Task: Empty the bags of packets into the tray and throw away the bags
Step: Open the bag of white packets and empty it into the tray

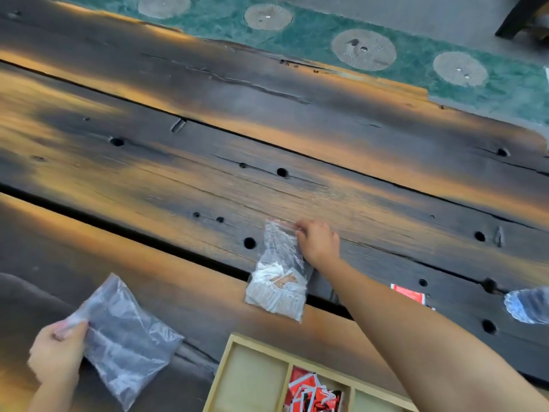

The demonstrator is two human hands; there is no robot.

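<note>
We observe the left hand (58,350) with its grip closed on the corner of an empty clear bag (124,343) lying on the dark wooden counter (267,144). The right hand (318,240) pinches the top edge of a bag of white packets (277,281). Red packets (312,395) fill the middle compartment of the wooden tray (225,373).

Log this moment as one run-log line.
left hand: holds empty clear plastic bag | right hand: grips clear bag of white packets | wooden compartment tray: red packets in middle compartment
</note>
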